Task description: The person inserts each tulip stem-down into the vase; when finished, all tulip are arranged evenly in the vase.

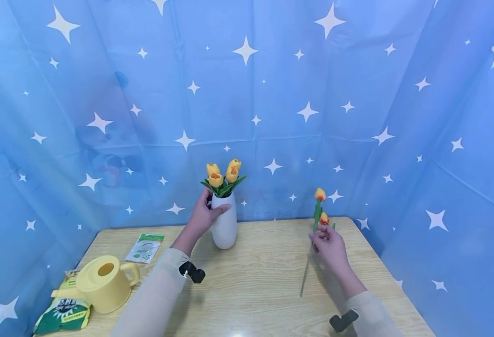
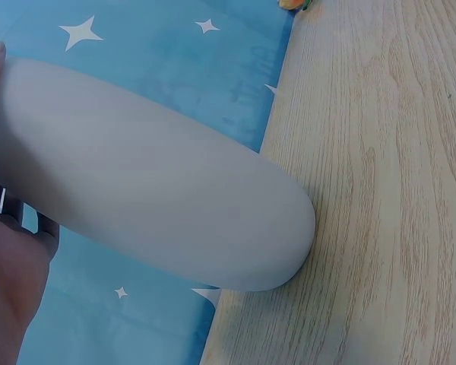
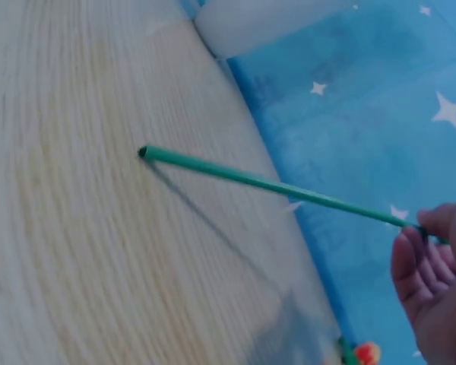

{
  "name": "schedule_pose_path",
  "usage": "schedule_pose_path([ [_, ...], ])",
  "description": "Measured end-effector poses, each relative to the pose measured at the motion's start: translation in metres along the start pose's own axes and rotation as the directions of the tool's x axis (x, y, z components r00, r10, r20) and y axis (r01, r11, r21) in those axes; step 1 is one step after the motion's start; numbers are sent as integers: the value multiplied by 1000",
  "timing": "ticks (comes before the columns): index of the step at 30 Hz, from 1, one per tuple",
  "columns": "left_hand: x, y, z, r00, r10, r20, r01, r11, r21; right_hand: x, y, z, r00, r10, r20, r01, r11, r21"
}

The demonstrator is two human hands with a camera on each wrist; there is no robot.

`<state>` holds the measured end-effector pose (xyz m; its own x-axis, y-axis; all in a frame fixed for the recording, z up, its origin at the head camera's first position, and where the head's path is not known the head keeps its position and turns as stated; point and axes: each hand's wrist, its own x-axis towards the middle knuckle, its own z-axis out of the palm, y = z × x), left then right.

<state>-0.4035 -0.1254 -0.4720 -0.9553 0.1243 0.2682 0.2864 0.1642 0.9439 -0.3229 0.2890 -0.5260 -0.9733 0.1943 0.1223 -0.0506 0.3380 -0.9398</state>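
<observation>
My left hand (image 1: 202, 217) grips the upper part of a white vase (image 1: 224, 227), thumb across its front. Several yellow-orange tulips (image 1: 215, 179) with green leaves stand out of the vase's mouth. In the left wrist view the smooth vase (image 2: 159, 175) shows its rounded base over the tabletop. Over on the right, my right hand (image 1: 331, 245) pinches the stem of an orange-yellow tulip (image 1: 320, 194) between thumb and fingers. Its thin green stem (image 3: 273, 185) slants down from the fingers, the cut end close over the wood. Another orange-red tulip (image 1: 324, 218) is partly hidden behind that hand.
A yellow watering can (image 1: 108, 290) stands at the table's left, beside a green-and-yellow bag (image 1: 66, 313). Behind them lies a small green-and-white packet (image 1: 144, 248). A blue curtain (image 1: 272, 93) with white stars surrounds the wooden table (image 1: 255, 281) at the back and sides.
</observation>
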Motion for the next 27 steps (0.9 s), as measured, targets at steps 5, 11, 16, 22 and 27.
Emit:
schedule_pose_path([
  [5,0,0,0,1000,1,-5,-1,1000,11,0,-8,4,998,-63,-21,65,993,102],
  [11,-1,0,0,1000,3,1,-3,1000,-1,0,-19,10,995,-95,-21,97,980,174],
  [16,-1,0,0,1000,8,2,-8,1000,-5,0,-29,17,989,-144,-35,148,967,205],
  [22,-1,1,-1,1000,-6,3,6,1000,4,-2,-39,23,981,-193,-14,191,961,200],
  [27,-2,3,-1,1000,-6,4,6,1000,-1,0,-45,28,979,-204,-6,201,959,201],
])
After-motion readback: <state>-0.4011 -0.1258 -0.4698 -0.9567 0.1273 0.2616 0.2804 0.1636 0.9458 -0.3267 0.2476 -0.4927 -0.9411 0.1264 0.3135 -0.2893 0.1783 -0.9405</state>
